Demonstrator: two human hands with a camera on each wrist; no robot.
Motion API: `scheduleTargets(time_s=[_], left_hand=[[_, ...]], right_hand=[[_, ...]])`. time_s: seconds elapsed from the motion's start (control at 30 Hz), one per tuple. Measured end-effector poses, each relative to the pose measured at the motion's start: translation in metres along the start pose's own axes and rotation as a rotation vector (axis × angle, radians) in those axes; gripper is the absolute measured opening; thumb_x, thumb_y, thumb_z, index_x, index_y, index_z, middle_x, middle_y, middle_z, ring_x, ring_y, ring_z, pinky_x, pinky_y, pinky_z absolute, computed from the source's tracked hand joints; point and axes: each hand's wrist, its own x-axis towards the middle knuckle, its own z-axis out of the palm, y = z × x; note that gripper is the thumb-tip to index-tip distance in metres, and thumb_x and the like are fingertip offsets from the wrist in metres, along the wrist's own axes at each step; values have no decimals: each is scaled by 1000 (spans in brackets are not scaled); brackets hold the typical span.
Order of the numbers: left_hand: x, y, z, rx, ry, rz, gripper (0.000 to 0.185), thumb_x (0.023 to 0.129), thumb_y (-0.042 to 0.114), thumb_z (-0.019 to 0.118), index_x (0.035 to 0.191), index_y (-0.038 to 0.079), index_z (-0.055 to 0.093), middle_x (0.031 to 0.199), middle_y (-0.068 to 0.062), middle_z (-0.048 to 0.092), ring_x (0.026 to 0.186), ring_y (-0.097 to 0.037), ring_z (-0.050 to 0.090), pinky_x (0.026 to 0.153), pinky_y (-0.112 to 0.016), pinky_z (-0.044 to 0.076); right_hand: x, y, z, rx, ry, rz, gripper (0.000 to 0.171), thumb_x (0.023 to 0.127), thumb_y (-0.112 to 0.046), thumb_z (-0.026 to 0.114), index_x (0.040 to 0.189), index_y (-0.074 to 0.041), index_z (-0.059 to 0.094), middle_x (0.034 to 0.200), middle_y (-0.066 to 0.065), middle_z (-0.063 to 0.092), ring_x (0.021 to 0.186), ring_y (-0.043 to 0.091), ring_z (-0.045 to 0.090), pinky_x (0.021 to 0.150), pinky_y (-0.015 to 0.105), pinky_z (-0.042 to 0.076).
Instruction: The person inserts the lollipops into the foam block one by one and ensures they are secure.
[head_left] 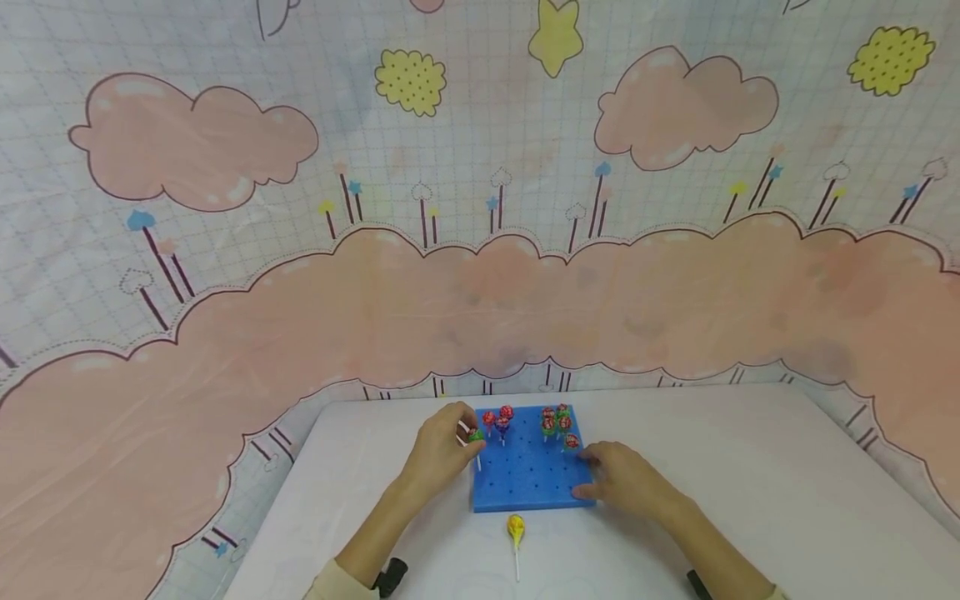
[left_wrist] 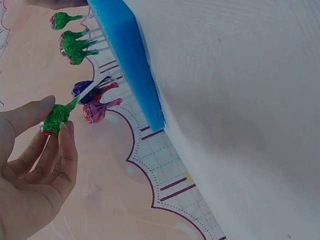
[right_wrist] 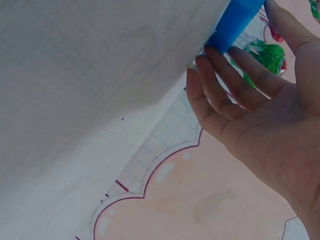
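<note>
My left hand point(head_left: 438, 446) pinches a green-wrapped lollipop point(left_wrist: 57, 118) by its candy head between thumb and fingers. Its white stick points down over the left side of a blue pegboard point(head_left: 528, 483) with rows of small holes. Several red and purple lollipops point(head_left: 502, 423) stand upright at the board's back left. At its back right is a group of green and red ones point(head_left: 562, 421). My right hand point(head_left: 626, 475) rests against the board's right edge, fingers loosely bent, holding no lollipop; in the right wrist view its fingertips point(right_wrist: 212, 52) meet the blue edge.
A yellow lollipop point(head_left: 516, 528) lies on the white table point(head_left: 750, 500) in front of the board, stick toward me. Behind the table hangs a patterned cloth point(head_left: 480, 308) with pink clouds. Dark straps point(head_left: 392, 577) sit near both wrists.
</note>
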Motion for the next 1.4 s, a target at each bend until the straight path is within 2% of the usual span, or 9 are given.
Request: scheduleTargets(time_s=[0.27, 0.77, 1.0, 1.4], left_hand=[[3, -1, 8, -16, 5, -5, 28, 89, 10, 84, 110, 10, 66, 101, 1, 64, 88, -15, 64, 69, -20, 57], [9, -5, 13, -24, 18, 5, 24, 88, 9, 84, 105, 11, 67, 99, -1, 64, 89, -17, 65, 70, -18, 56], [10, -4, 16, -47, 0, -6, 22, 89, 8, 84, 103, 13, 67, 100, -1, 64, 90, -18, 65, 70, -19, 56], [12, -6, 24, 49, -17, 52, 25, 85, 7, 86, 95, 15, 65, 97, 3, 64, 87, -15, 65, 71, -25, 55]], right_hand=[[-1, -1, -2, 1, 3, -11, 60, 81, -35, 91, 128, -4, 71, 123, 8, 72, 119, 30, 65, 104, 53, 53], [1, 2, 1, -2, 9, -29, 59, 80, -36, 92, 126, -5, 72, 122, 7, 73, 118, 29, 66, 103, 52, 53], [1, 3, 2, -19, 13, -29, 58, 80, -35, 92, 126, -5, 73, 120, 6, 74, 116, 28, 67, 102, 52, 54], [0, 3, 0, -24, 23, -41, 58, 78, -36, 93, 122, -3, 74, 117, 6, 74, 114, 28, 68, 101, 51, 54]])
